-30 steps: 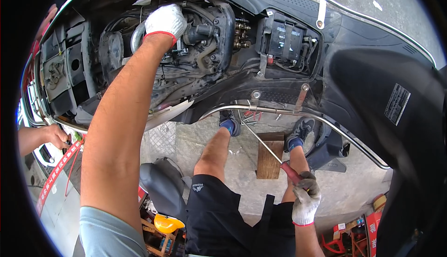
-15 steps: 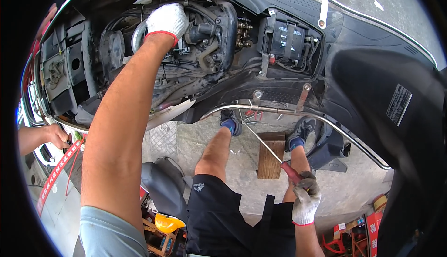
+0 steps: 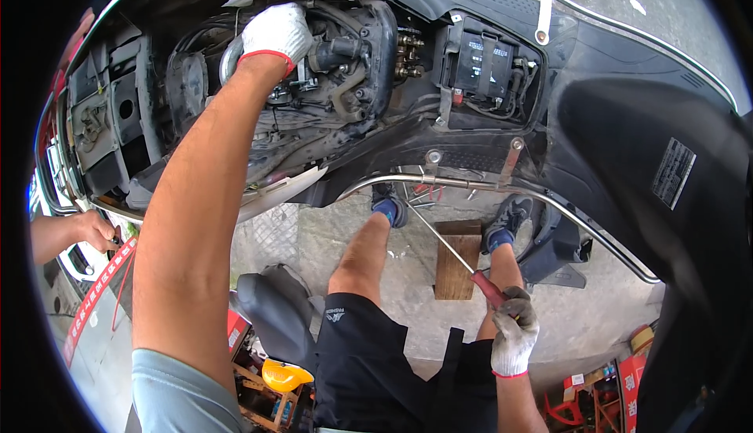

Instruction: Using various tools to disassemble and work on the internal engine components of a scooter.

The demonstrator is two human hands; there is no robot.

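Observation:
My left hand [image 3: 276, 34], in a white red-cuffed glove, reaches into the open body of the scooter [image 3: 601, 49], over the engine bay [image 3: 343, 64] beside a curved metal part [image 3: 230, 61]; its fingers are curled down, and what they grip is hidden. Lower right, my right hand [image 3: 515, 333], in a soiled white glove, grips the red handle of a long screwdriver [image 3: 486, 285], whose shaft points up and left under the steel side rail [image 3: 439, 181]. A battery [image 3: 485, 70] sits in a compartment right of the engine bay.
A co-worker's hand [image 3: 98, 231] is at the far left by a red printed strip [image 3: 98, 292]. A wooden block [image 3: 456, 264] stands between my legs. A dark seat [image 3: 271, 323], yellow helmet [image 3: 284, 372], black plastic panel [image 3: 549, 260] and some tools [image 3: 430, 194] lie around below.
My left gloved hand has shifted very slightly up and left over the engine bay. My right hand and the screwdriver look practically unchanged.

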